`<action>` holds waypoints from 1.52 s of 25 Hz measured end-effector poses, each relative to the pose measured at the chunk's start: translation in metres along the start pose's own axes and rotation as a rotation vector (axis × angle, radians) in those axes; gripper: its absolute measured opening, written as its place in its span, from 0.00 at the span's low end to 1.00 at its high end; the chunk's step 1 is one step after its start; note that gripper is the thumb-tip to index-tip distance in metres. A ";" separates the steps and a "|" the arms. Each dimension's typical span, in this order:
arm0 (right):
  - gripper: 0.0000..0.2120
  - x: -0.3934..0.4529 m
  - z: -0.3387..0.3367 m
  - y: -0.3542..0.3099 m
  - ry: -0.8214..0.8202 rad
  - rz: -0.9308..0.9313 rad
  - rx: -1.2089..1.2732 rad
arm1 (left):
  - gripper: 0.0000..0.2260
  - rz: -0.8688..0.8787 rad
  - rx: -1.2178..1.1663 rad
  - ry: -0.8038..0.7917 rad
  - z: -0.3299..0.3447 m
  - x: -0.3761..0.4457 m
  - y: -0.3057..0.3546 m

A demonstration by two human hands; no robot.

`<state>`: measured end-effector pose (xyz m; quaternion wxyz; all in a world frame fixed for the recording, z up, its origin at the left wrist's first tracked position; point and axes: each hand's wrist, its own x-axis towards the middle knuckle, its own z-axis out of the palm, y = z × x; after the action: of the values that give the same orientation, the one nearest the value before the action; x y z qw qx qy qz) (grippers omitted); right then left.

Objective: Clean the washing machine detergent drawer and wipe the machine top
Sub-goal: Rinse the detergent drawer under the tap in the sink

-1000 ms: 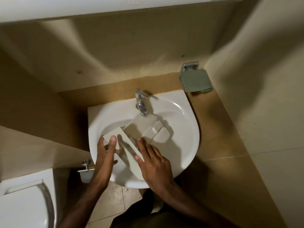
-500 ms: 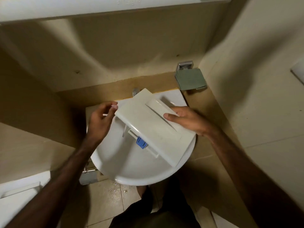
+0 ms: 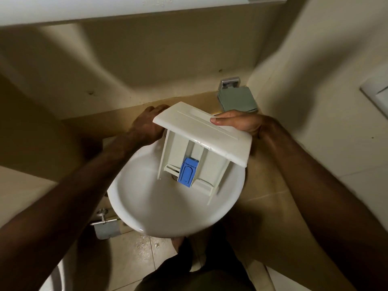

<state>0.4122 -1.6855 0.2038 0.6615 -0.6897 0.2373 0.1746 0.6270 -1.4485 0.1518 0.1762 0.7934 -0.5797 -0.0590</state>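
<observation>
Head view: one white detergent drawer (image 3: 201,133) is held in the air above one white sink (image 3: 159,208), a little above the middle of the frame. Its flat front panel faces up and tilts down toward the right, and its compartments hang below toward the basin, with one blue insert (image 3: 188,172) in the middle compartment.

Two hands hold the drawer. The left hand (image 3: 147,127) sits at the panel's upper-left end, its fingers curled behind the edge. The right hand (image 3: 237,122) grips the panel's upper-right side, with the thumb (image 3: 218,120) lying flat on the top face and the other fingers hidden beneath. Both forearms reach in from the lower corners.

One green soap dish (image 3: 238,99) on a chrome wall bracket sits in the room corner, just above the right hand. One paper holder (image 3: 106,228) shows at lower left, under the sink rim. The tiled floor (image 3: 136,259) below the sink is speckled with droplets. A white panel (image 3: 378,93) is cut off at the right edge.
</observation>
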 end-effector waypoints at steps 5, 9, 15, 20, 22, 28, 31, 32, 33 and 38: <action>0.22 0.000 -0.002 -0.012 -0.013 0.015 0.015 | 0.21 0.166 0.185 -0.009 -0.008 -0.012 -0.015; 0.27 0.002 -0.001 -0.023 -0.054 0.013 -0.013 | 0.21 -0.355 -0.748 0.319 -0.006 -0.048 0.022; 0.15 0.012 0.014 -0.054 -0.117 0.025 -0.054 | 0.28 -0.499 -1.272 -0.122 -0.013 -0.087 0.052; 0.14 0.015 0.034 -0.085 -0.123 -0.029 -0.191 | 0.12 -0.648 -1.330 0.163 -0.026 -0.084 0.073; 0.19 0.008 0.035 -0.089 -0.029 -0.085 -0.180 | 0.07 -0.670 -1.325 0.260 -0.026 -0.089 0.079; 0.16 -0.014 0.083 -0.017 1.065 -0.426 0.310 | 0.11 -0.727 -1.402 0.522 -0.028 -0.101 0.075; 0.15 -0.023 0.147 0.043 0.903 -0.438 0.166 | 0.14 -0.743 -1.374 0.538 -0.024 -0.102 0.075; 0.13 -0.023 0.159 0.053 0.762 -0.413 0.110 | 0.13 -0.754 -1.359 0.531 -0.027 -0.102 0.080; 0.10 -0.022 0.165 0.056 0.634 -0.393 0.089 | 0.13 -0.755 -1.350 0.517 -0.026 -0.101 0.080; 0.16 -0.009 0.163 0.043 0.557 -0.353 0.154 | 0.06 -0.823 -1.360 0.481 -0.023 -0.098 0.087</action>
<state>0.3928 -1.5230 0.1631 0.6415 -0.6892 0.2983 -0.1562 0.5241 -1.3743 0.1929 0.7009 0.6532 -0.0276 -0.2852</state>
